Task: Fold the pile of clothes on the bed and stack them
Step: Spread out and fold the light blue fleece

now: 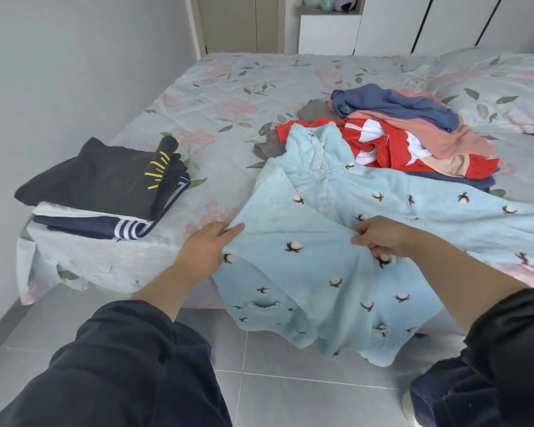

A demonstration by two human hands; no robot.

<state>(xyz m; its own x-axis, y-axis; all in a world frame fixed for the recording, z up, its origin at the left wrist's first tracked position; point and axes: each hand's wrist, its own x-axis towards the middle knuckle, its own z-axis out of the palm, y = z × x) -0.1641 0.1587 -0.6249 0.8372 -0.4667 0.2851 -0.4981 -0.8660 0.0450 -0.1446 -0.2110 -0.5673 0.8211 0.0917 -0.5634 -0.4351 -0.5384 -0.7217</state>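
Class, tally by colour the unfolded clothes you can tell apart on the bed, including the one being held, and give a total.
Light blue fleece robe with cotton-flower print: 1
Slate-blue knit garment: 1
Salmon-pink garment: 1
Red and white knit garment: 1
Grey garment: 1
Total: 5 told apart; the heap may hide more.

On my left I see a plain grey wall, below me a grey tiled floor. Far right lies a floral pillow. Beyond stand beige cupboard doors beside a white shelf unit holding blurred soft toys.
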